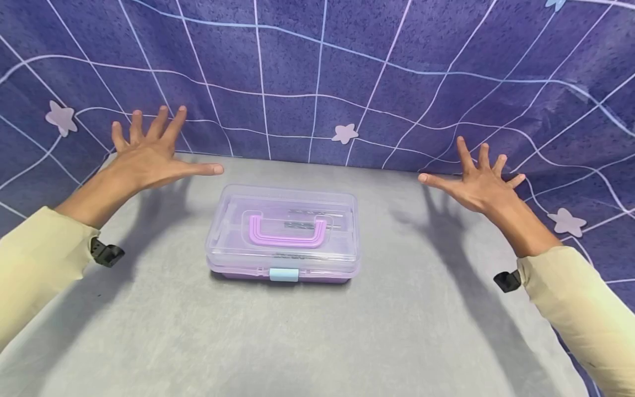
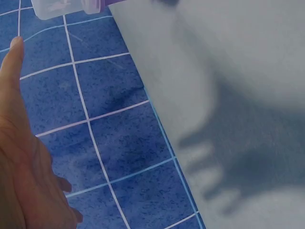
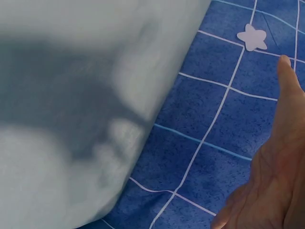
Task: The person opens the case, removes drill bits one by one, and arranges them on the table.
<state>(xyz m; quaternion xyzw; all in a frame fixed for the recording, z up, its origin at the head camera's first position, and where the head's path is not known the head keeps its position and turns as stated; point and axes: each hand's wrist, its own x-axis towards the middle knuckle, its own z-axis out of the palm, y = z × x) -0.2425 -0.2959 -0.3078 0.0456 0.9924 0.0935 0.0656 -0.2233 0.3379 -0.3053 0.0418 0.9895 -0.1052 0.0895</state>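
Note:
A plastic case (image 1: 283,231) with a see-through lid, a purple base, a pink-purple handle (image 1: 288,241) and a light blue latch (image 1: 284,274) sits closed on the grey table. Through its lid show several thin metal pieces (image 1: 310,225) that look like drill bits. Up and left of the case, my left hand (image 1: 146,157) is held in the air with fingers spread and holds nothing. My right hand (image 1: 478,184) hovers well to the right of the case, its fingers spread too. In the left wrist view, a corner of the case (image 2: 71,5) shows at the top edge.
Behind the grey table (image 1: 297,342) hangs a blue-purple cloth (image 1: 292,71) with a grid of pale lines and star shapes (image 1: 344,133). Each wrist carries a small black device (image 1: 106,252) at the sleeve cuff. Shadows of both arms fall on the tabletop.

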